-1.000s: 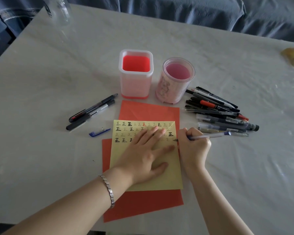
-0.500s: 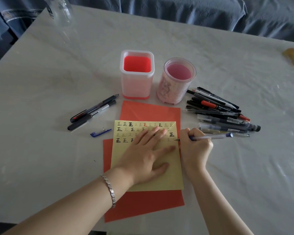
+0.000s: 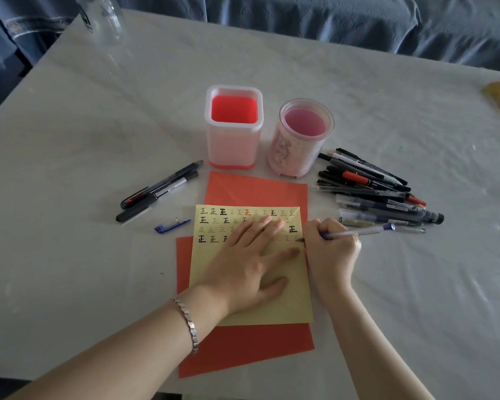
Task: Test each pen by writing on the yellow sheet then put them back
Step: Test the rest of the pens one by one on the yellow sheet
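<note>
Right hand [image 3: 332, 252] around pen [image 3: 361, 230], tip at yellow sheet [image 3: 286, 310] edge.

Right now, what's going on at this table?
A person is trying out pens. The right hand holds a blue pen with its tip at the right edge of the yellow sheet, while the left hand presses the sheet flat. A pile of pens lies to the right; the square holder and round holder stand empty.
</note>
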A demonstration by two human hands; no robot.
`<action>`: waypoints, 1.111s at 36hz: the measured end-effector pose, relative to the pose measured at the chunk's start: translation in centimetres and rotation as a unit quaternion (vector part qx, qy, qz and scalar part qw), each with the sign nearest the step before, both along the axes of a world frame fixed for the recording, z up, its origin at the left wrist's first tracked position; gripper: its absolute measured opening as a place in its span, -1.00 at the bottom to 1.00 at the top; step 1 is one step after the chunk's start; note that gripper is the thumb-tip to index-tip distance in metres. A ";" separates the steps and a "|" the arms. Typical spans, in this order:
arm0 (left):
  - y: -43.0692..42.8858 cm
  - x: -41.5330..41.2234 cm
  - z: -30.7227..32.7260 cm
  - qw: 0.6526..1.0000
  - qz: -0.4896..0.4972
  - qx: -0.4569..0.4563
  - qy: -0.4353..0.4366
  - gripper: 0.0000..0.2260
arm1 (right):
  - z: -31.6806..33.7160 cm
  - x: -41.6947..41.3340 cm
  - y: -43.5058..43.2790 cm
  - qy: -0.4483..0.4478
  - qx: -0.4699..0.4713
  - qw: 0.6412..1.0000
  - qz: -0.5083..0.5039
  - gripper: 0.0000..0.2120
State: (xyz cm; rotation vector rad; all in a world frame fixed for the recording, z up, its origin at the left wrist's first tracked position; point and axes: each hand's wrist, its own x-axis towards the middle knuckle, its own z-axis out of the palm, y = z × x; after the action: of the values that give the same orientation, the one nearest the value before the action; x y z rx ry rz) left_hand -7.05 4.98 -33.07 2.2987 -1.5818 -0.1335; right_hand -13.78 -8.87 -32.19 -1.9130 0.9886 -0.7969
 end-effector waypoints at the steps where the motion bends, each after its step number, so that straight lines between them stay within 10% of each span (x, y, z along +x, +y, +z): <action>1: 0.0 0.0 0.0 1.000 0.000 -0.001 0.003 -0.60 | 0.1 0.0 0.0 -0.006 0.006 1.000 -0.001 -0.66; 26: 0.3 0.2 -0.1 0.999 -0.022 -0.019 0.024 -0.67 | 1.3 -0.1 0.3 -0.031 0.086 0.995 -0.039 -0.61; 33: 2.3 1.9 1.8 0.985 0.114 -0.129 -0.016 -0.73 | 2.2 -1.3 1.2 -0.010 0.120 0.993 0.016 -0.76; 40: 7.3 6.5 3.8 0.959 0.249 -0.004 -0.133 -0.79 | 3.7 -1.9 2.0 0.011 0.130 0.988 0.082 -0.79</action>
State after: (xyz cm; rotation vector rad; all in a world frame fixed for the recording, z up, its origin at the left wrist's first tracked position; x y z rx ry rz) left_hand -0.55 12.25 -29.23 2.7139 -1.0496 0.3198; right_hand -15.66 -6.91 -28.47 -1.7539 0.8873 -0.5261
